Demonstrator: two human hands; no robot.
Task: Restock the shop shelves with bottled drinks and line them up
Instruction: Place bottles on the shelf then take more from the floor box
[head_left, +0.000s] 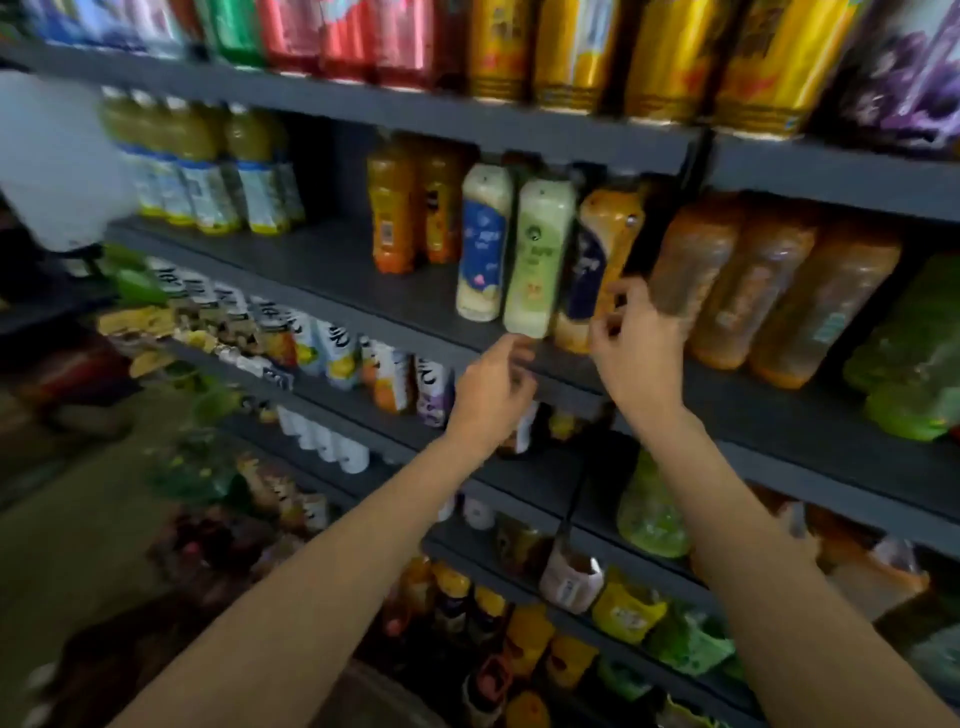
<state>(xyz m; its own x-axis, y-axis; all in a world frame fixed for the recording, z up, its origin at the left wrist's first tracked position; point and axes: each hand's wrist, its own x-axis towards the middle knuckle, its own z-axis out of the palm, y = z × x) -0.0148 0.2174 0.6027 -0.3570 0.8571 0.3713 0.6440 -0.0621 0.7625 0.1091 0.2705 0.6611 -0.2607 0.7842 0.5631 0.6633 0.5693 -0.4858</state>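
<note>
Both forearms reach up toward twelve o'clock. Left hand (491, 400), loosely curled, empty, sits just below the pale green bottle (535, 260); right hand (636, 353) pinches nothing beside the orange bottle (597, 270). Lining-up step; next, nudge these fronts flush along the shelf (332, 270).

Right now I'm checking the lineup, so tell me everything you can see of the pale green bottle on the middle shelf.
The pale green bottle looks like plastic, filled with milky light-green drink and wearing a label with a dark round emblem. It stands at the shelf's front edge, leaning slightly, between a cream bottle with a blue label and an orange bottle. The left hand reaches just beneath its base; contact is unclear through blur.
</note>
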